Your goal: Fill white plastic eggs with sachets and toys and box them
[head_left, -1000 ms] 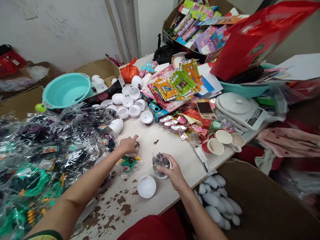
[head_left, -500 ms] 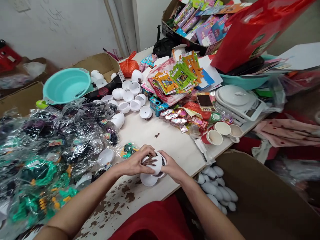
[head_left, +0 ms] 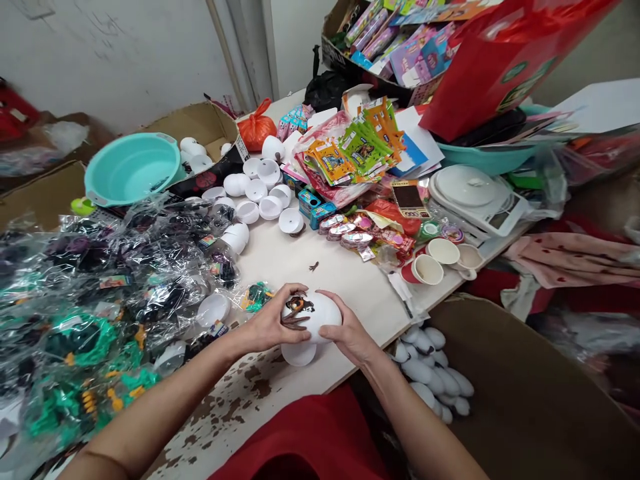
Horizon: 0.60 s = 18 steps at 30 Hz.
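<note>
Between my two hands is a white plastic egg (head_left: 323,313), its halves together, with a dark printed picture and a small brown claw-like piece on its left side. My left hand (head_left: 277,320) is closed round the left end, my right hand (head_left: 345,331) round the right end. Just below it, a white half shell (head_left: 299,354) lies on the table. A small brown claw-like piece (head_left: 313,266) lies by itself beyond my hands. To the left are a bagged green toy (head_left: 257,296) and another white half shell (head_left: 213,311).
Bagged dark and green toys (head_left: 125,287) cover the table's left side. Open white shells (head_left: 270,207) cluster behind, near a turquoise basin (head_left: 135,170). At right stand paper cups (head_left: 429,269) and a white scale (head_left: 475,193). Below the table edge, a carton (head_left: 505,373) holds white eggs (head_left: 435,373).
The egg's two halves, apart with a gap before, are now together. The egg has turned so its printed side shows, and my right hand has moved round its right end.
</note>
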Tool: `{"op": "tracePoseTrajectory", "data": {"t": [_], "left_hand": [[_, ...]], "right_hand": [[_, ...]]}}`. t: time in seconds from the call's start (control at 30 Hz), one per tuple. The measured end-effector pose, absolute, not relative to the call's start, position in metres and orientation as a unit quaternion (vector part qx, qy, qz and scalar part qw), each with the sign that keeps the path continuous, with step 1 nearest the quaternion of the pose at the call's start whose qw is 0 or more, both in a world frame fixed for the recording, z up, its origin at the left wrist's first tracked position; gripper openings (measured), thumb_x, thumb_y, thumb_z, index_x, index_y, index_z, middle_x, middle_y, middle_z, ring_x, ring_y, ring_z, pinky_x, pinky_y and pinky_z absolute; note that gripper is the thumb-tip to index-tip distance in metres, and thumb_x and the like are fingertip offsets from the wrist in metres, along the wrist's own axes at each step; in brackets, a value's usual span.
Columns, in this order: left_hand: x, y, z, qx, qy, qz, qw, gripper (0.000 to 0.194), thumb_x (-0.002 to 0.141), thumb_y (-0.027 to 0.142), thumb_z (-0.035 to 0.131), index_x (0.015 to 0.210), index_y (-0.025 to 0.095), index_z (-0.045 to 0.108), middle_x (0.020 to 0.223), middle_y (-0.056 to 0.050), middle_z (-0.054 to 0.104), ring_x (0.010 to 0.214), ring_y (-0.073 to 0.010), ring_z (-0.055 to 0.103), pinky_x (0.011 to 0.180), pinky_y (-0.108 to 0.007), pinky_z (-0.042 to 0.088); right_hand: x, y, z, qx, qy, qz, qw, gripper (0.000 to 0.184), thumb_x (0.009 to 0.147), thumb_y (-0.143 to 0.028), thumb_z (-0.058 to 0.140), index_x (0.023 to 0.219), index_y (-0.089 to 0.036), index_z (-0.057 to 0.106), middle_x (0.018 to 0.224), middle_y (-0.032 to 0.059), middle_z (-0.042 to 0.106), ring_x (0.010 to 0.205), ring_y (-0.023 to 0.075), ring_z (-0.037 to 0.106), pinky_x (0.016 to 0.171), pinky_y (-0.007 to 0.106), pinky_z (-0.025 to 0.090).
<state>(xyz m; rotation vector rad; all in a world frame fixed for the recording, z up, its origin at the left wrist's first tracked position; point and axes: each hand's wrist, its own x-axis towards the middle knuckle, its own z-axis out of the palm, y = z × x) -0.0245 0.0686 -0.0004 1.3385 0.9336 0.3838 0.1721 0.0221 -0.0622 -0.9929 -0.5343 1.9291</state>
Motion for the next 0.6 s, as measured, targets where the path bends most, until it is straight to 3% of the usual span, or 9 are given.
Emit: {"op": "tracePoseTrajectory", "data": {"t": [0.17,0.33,0.5,0.6], "left_hand": [[-0.029,0.070,0.007,0.527,0.424,0.191,0.712,0.065,0.069,0.022,0.077,0.121,0.029,0.039,0.117,-0.002,0.045,0.098,-0.0139,0.056,0.089,-0.031,0.050],[-0.036,0.072,0.005,0.527,0.392,0.158,0.737,0.066,0.072,0.026,0.076,0.125,0.031,0.037,0.121,-0.003,0.043,0.108,-0.0175,0.053,0.091,-0.035,0.050],[-0.038,0.079,0.005,0.579,0.360,0.123,0.721,0.054,0.073,0.029,0.076,0.119,0.029,0.048,0.126,-0.004,0.042,0.113,-0.0188,0.050,0.094,-0.035,0.049],[-0.037,0.083,0.004,0.549,0.362,0.110,0.745,0.052,0.074,0.032,0.075,0.119,0.029,0.049,0.118,-0.005,0.046,0.101,-0.0180,0.056,0.076,-0.029,0.056]], "right_hand": [[0.176,0.023,-0.051,-0.425,-0.282,0.736,0.445,0.088,0.052,-0.027,0.088,0.129,-0.025,0.046,0.116,0.0054,0.062,0.100,0.0247,0.060,0.083,0.034,0.049],[0.178,0.023,-0.046,-0.449,-0.350,0.714,0.407,0.088,0.054,-0.030,0.088,0.130,-0.024,0.044,0.117,0.0060,0.060,0.101,0.0255,0.059,0.082,0.035,0.049],[0.174,0.022,-0.050,-0.445,-0.343,0.728,0.393,0.088,0.054,-0.033,0.087,0.130,-0.024,0.044,0.115,0.0062,0.060,0.100,0.0262,0.059,0.084,0.038,0.049],[0.170,0.021,-0.052,-0.445,-0.311,0.731,0.414,0.085,0.056,-0.039,0.085,0.128,-0.022,0.044,0.112,0.0062,0.060,0.100,0.0262,0.059,0.085,0.038,0.048]]}}
